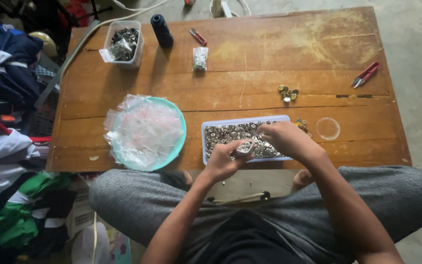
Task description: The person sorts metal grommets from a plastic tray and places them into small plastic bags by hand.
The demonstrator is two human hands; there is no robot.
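My left hand holds a small clear bag with a few metal pieces in it, just above the near edge of a shallow rectangular tray full of small silver metal buttons. My right hand is over the tray's right part, fingertips pinched together by the bag's mouth; what they pinch is too small to make out. To the left, a teal plate is heaped with empty clear bags.
On the low wooden table: a clear tub of dark metal parts, a dark thread spool, a filled small bag, a red cutter, red snips, loose brass buttons, a clear lid. Clothes are piled at left.
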